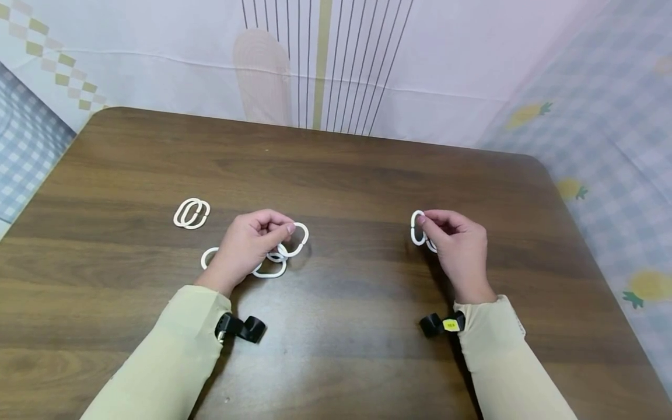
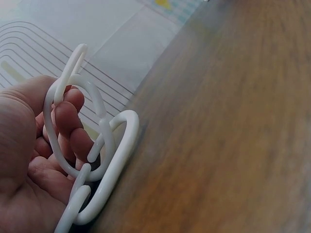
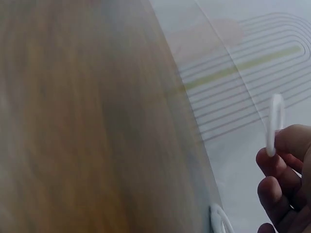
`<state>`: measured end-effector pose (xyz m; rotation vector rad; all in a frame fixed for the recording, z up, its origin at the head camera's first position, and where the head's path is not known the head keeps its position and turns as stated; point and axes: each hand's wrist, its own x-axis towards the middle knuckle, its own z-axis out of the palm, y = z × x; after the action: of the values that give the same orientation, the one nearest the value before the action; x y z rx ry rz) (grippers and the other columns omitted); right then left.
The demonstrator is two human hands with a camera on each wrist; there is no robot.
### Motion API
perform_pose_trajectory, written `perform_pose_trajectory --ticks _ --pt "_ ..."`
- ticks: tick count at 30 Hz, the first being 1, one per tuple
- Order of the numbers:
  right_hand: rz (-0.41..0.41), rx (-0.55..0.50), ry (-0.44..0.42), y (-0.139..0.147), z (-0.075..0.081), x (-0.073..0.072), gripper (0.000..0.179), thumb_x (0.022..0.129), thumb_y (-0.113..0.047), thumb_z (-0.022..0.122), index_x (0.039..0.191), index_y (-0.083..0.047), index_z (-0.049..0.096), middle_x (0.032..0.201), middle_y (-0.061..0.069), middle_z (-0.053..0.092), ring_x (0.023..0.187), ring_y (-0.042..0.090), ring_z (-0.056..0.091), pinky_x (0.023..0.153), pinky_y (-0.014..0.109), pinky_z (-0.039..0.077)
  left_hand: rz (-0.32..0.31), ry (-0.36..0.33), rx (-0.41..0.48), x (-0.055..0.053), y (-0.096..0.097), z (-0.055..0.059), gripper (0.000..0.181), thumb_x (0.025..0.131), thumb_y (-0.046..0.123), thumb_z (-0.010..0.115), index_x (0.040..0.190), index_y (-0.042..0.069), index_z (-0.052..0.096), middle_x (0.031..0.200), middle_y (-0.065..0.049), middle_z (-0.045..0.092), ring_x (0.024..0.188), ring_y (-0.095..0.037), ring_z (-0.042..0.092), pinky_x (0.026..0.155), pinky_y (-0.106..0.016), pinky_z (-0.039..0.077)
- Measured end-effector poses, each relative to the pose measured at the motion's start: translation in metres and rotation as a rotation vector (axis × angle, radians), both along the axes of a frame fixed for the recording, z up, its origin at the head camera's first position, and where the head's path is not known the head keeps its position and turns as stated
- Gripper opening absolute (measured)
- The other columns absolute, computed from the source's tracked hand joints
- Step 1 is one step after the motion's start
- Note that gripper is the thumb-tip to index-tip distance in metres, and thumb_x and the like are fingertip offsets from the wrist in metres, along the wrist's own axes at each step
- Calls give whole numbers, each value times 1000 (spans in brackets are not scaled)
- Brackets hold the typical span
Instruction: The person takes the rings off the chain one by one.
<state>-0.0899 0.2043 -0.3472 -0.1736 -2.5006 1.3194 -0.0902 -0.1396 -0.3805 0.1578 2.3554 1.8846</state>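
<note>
My left hand [image 1: 244, 248] pinches a white plastic C-shaped link [image 1: 307, 234] between thumb and fingertips. It belongs to a short chain; more white links [image 1: 270, 276] trail from it under the hand, partly hidden. The left wrist view shows the pinched link [image 2: 63, 85] hooked through a larger-looking loop [image 2: 48, 121], with further links below. To the right, my right hand [image 1: 463, 251] holds up a single white link [image 1: 413, 231] between thumb and index finger. Another link [image 1: 431, 246] lies just below those fingertips, partly covered by the hand.
Two overlapping white links [image 1: 177, 216] lie on the brown wooden table [image 1: 336, 350], beyond the left hand. The chain's far end [image 1: 203, 258] shows left of the left wrist. A patterned cloth [image 1: 446, 70] hangs behind the table's back edge.
</note>
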Motion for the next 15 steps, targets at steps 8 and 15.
perform_pose_trajectory --ticks 8,15 --pt "-29 85 -102 15 3 -3 29 87 -34 80 100 -9 79 89 -4 72 81 12 61 67 16 49 1 5 -12 0 0 0 15 94 19 71 101 6 75 78 -7 68 62 -9 55 56 -21 47" --pt "-40 250 -107 29 4 -4 25 90 -30 75 101 -7 79 95 10 73 81 14 59 67 17 46 -1 2 -14 1 2 3 15 94 18 71 100 5 75 77 -8 67 61 -8 55 56 -21 47"
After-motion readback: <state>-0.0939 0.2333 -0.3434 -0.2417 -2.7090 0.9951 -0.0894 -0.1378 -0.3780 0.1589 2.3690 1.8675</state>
